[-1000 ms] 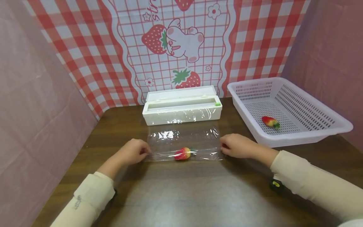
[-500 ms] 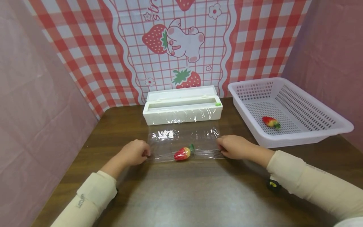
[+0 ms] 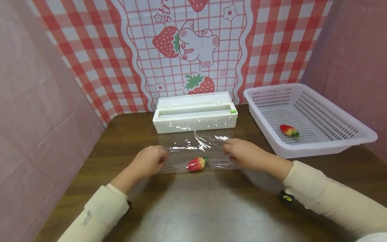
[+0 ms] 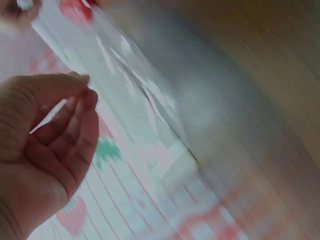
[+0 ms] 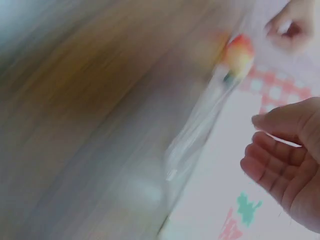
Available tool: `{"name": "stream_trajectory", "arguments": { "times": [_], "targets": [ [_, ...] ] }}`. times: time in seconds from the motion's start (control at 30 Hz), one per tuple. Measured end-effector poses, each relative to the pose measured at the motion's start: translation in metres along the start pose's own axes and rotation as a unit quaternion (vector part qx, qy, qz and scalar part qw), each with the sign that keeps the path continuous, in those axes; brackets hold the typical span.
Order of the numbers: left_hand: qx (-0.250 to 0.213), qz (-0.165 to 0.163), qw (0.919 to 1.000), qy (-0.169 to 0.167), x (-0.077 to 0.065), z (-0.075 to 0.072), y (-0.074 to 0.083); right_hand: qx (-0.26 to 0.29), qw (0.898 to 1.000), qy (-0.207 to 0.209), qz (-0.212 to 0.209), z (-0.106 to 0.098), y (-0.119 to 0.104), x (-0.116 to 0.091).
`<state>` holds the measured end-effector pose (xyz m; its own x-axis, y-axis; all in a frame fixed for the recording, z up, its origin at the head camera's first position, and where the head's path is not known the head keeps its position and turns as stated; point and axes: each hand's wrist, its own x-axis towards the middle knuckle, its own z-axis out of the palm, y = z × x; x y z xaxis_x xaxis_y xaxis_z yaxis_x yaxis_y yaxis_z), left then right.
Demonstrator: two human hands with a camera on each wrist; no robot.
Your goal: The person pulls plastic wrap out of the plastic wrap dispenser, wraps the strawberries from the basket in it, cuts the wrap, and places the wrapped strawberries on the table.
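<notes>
A red strawberry (image 3: 196, 164) with a yellowish top and green leaves lies at the front of a sheet of clear plastic wrap (image 3: 181, 157). The wrap extends from a white dispenser box (image 3: 196, 124) whose lid stands up. My left hand (image 3: 151, 159) pinches the wrap's left edge, thumb and index tips together in the left wrist view. Opposite it, my right hand (image 3: 245, 153) holds the right edge with bent fingers, the thumb close to the index finger. Creases and bright glints cross the film between them. Both wrist views are partly blurred.
On the right stands a white perforated basket (image 3: 326, 148) with a second strawberry (image 3: 289, 131) in it. The brown wooden table (image 3: 193, 208) runs beneath everything. A red checked cloth (image 3: 121, 60) hangs behind, with pink cloth at both sides.
Both hands have moved inward and slightly away from me, and the wrap has slackened and creased near the box. The strawberry rolled under the film and shifted slightly right.
</notes>
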<state>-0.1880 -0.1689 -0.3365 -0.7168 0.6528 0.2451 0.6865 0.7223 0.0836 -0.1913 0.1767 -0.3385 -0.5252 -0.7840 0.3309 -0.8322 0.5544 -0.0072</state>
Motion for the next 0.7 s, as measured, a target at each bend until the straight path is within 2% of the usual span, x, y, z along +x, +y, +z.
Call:
{"name": "stream_trajectory", "arguments": {
  "times": [0.07, 0.17, 0.33, 0.43, 0.6, 0.7],
  "targets": [
    [-0.018, 0.042, 0.9989, 0.012, 0.009, 0.003, 0.014, 0.016, 0.999, 0.008, -0.036, 0.0, -0.011, 0.012],
    [-0.026, 0.068, 0.9973, -0.01, 0.02, 0.009, 0.031, 0.019, 0.998, -0.012, -0.062, 0.007, -0.024, 0.026],
    [0.007, 0.047, 0.9972, -0.058, 0.026, 0.017, 0.039, 0.006, 0.997, -0.054, -0.048, 0.02, -0.026, 0.034],
    [0.012, 0.043, 0.9972, -0.06, 0.028, 0.02, 0.038, 0.005, 0.998, -0.057, -0.038, 0.025, -0.024, 0.035],
    [0.022, 0.056, 0.9966, -0.057, 0.035, 0.021, 0.039, -0.01, 0.997, -0.066, -0.033, 0.031, -0.023, 0.042],
    [0.018, 0.055, 0.9958, -0.071, 0.038, 0.023, 0.038, -0.001, 0.997, -0.068, -0.027, 0.034, -0.021, 0.044]
  ]
}}
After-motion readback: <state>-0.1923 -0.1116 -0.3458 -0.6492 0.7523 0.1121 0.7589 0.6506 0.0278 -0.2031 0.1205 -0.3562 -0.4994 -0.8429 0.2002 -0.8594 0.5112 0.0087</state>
